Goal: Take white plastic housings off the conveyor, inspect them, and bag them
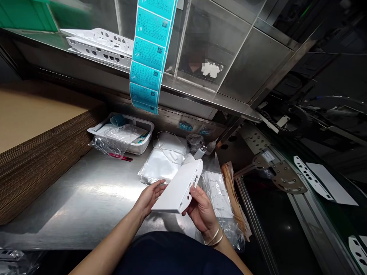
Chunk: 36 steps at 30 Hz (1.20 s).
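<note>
A white plastic housing panel (178, 188), with port cutouts along its right edge, is held tilted above the metal table. My left hand (148, 198) supports its left side, some fingertips hidden behind it. My right hand (202, 210) grips the lower right edge, thumb near the cutouts and fingers underneath. Just beyond the panel lies a stack of clear plastic bags (162, 162) with a thin cord on top. To the right of my right hand, another white slotted part (220, 193) rests in clear plastic.
Stacked cardboard sheets (51, 152) fill the left. A white tray (149, 138) and a red-handled tool (120, 157) stand at the table's back. Blue labels (147, 57) hang from the shelf holding white housings (100, 51). On the right, a conveyor (321, 214) carries white parts.
</note>
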{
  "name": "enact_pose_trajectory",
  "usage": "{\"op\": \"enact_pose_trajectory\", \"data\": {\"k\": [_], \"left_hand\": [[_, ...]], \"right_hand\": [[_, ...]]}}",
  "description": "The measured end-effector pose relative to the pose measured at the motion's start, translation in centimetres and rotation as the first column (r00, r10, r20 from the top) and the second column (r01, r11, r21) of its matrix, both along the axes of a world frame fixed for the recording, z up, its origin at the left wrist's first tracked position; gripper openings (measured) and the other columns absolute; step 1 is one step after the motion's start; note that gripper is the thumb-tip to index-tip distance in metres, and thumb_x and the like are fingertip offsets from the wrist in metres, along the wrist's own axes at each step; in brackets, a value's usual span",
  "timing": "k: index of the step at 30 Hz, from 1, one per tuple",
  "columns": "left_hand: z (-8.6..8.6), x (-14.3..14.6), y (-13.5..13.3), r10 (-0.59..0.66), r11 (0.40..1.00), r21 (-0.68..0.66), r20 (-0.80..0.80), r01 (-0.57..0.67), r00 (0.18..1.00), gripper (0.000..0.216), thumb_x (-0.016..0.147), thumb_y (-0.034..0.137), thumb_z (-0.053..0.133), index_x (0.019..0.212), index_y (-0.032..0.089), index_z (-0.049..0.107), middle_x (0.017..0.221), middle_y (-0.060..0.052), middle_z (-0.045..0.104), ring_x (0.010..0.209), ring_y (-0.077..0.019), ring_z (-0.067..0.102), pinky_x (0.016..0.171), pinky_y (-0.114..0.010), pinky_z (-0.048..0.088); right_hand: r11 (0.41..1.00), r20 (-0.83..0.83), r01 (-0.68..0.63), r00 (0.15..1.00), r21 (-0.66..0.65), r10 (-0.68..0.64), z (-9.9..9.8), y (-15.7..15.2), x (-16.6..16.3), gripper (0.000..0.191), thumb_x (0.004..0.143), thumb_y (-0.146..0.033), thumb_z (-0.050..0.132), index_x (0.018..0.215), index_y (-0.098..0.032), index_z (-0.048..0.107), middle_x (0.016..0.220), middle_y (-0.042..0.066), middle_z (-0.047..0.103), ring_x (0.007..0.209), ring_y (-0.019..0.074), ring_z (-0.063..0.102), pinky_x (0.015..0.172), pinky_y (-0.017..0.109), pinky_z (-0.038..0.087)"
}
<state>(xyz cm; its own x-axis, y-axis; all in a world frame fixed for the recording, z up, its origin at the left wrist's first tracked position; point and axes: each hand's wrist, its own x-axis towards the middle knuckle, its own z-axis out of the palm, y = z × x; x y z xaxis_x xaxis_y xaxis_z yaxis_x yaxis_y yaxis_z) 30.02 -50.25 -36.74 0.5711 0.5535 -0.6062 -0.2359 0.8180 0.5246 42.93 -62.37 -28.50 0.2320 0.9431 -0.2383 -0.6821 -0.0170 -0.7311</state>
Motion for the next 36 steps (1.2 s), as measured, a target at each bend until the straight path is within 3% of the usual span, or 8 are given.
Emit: {"op": "enact_pose_trajectory", "data": {"k": [5, 12, 18, 30, 36], "left_hand": [[-1.3, -1.6, 0.4, 0.046, 0.998, 0.054, -0.086, -0.041, 0.995, 0.035, 0.076, 0.029, 0.068, 0.109, 0.018, 0.063, 0.103, -0.009, 0.067, 0.080, -0.0141, 0.063, 0.060, -0.019, 0.048], [-1.8, -2.3, 0.0, 0.079, 0.993, 0.102, -0.128, -0.066, 0.989, 0.034, 0.076, 0.030, 0.066, 0.109, 0.018, 0.063, 0.108, -0.010, 0.066, 0.082, -0.0141, 0.062, 0.062, -0.019, 0.047], [-1.7, -2.3, -0.5, 0.064, 0.984, 0.173, -0.150, -0.038, 0.987, 0.037, 0.078, 0.032, 0.065, 0.113, 0.019, 0.061, 0.107, -0.010, 0.067, 0.088, -0.0163, 0.062, 0.067, -0.021, 0.047], [-1.8, -1.9, -0.7, -0.011, 0.972, 0.230, -0.192, 0.056, 0.981, 0.043, 0.080, 0.040, 0.063, 0.118, 0.021, 0.055, 0.115, -0.010, 0.063, 0.101, -0.0202, 0.058, 0.076, -0.025, 0.044], [0.0, -1.7, -1.6, -0.028, 0.933, 0.351, -0.156, 0.082, 0.987, 0.051, 0.081, 0.052, 0.058, 0.126, 0.029, 0.049, 0.130, -0.008, 0.054, 0.124, -0.0239, 0.045, 0.090, -0.031, 0.040]], "right_hand": [[0.998, 0.206, -0.053, 0.977, 0.026, 0.047, 0.4, -0.5, -0.4, 0.026, 0.082, -0.034, 0.064, 0.100, -0.015, 0.062, 0.069, -0.001, 0.058, 0.057, 0.0096, 0.056, 0.045, 0.021, 0.053], [0.991, 0.342, -0.125, 0.934, 0.039, 0.105, -0.2, -0.5, -0.6, 0.024, 0.084, -0.034, 0.062, 0.099, -0.016, 0.060, 0.074, 0.000, 0.060, 0.060, 0.0105, 0.057, 0.049, 0.023, 0.052], [0.991, 0.398, -0.132, 0.910, 0.018, 0.114, -0.9, -0.1, -0.6, 0.024, 0.083, -0.037, 0.062, 0.091, -0.015, 0.058, 0.070, 0.000, 0.059, 0.058, 0.0105, 0.057, 0.050, 0.022, 0.052], [0.989, 0.420, -0.149, 0.896, -0.016, 0.142, -1.5, 0.2, -0.5, 0.034, 0.078, -0.042, 0.066, 0.096, -0.013, 0.059, 0.071, 0.001, 0.059, 0.059, 0.0108, 0.058, 0.050, 0.020, 0.049], [0.984, 0.441, -0.178, 0.881, -0.027, 0.172, -1.9, 0.2, -0.5, 0.037, 0.078, -0.043, 0.066, 0.097, -0.013, 0.059, 0.071, 0.000, 0.057, 0.059, 0.0110, 0.057, 0.051, 0.021, 0.048]]}}
